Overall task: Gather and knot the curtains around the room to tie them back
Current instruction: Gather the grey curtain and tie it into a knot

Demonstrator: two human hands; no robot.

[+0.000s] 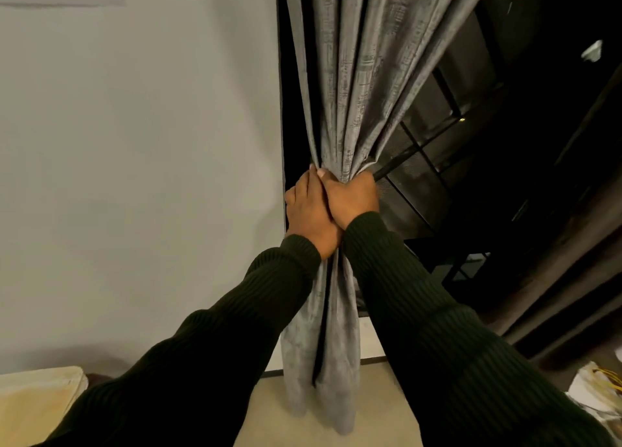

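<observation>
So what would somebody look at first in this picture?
Probably the grey curtain in the middle, squeezed into a tight bunch by the left hand and right hand, pressed together around it. Next, the dark window on the right, and the plain pale wall on the left.

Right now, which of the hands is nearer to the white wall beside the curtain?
Left. The left hand grips the gathered grey curtain on the side toward the white wall. The right hand clasps the same bunch on the window side, farther from the wall.
</observation>
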